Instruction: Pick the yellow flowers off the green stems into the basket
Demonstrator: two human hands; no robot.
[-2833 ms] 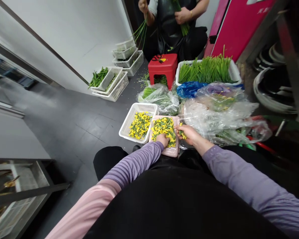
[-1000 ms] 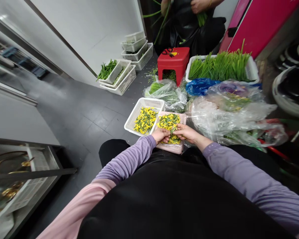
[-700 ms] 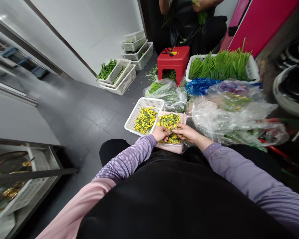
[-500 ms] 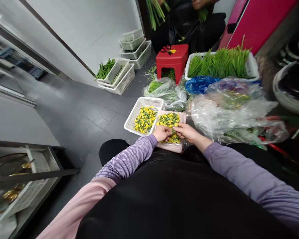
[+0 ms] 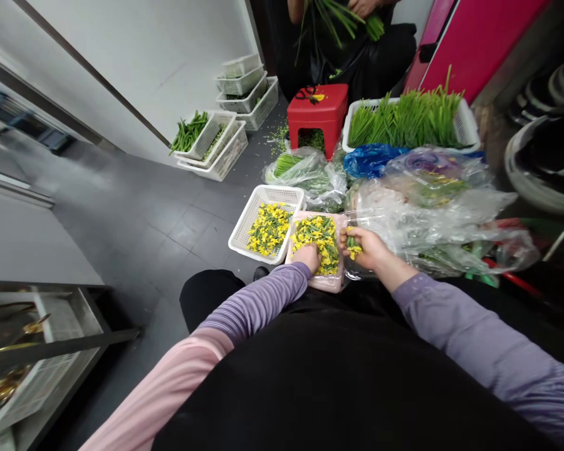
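A pale pink tray (image 5: 328, 285) heaped with yellow flowers on short green stems (image 5: 326, 233) sits in front of me. My left hand (image 5: 308, 257) reaches into its near left side, fingers curled down among the flowers; whatever they grip is hidden. Just off the tray's right edge, my right hand (image 5: 369, 248) is closed around a small bunch of yellow flowers (image 5: 353, 244). To the left, touching or nearly touching the tray, a white perforated basket (image 5: 242, 235) holds more of the same yellow flowers (image 5: 269, 228).
Clear plastic bags (image 5: 451, 216) crowd the right. Beyond stand a red stool (image 5: 318, 113) with scissors (image 5: 306, 93) and a basket of green stalks (image 5: 407, 122). White baskets (image 5: 225, 156) line the wall. A co-worker's hand (image 5: 364, 7) holds green stalks. A metal shelf (image 5: 98, 313) is left.
My hands have parted. The right one has moved off the tray to the right with a flower bunch, while the left has gone down into the flowers. The co-worker's stalks have shifted.
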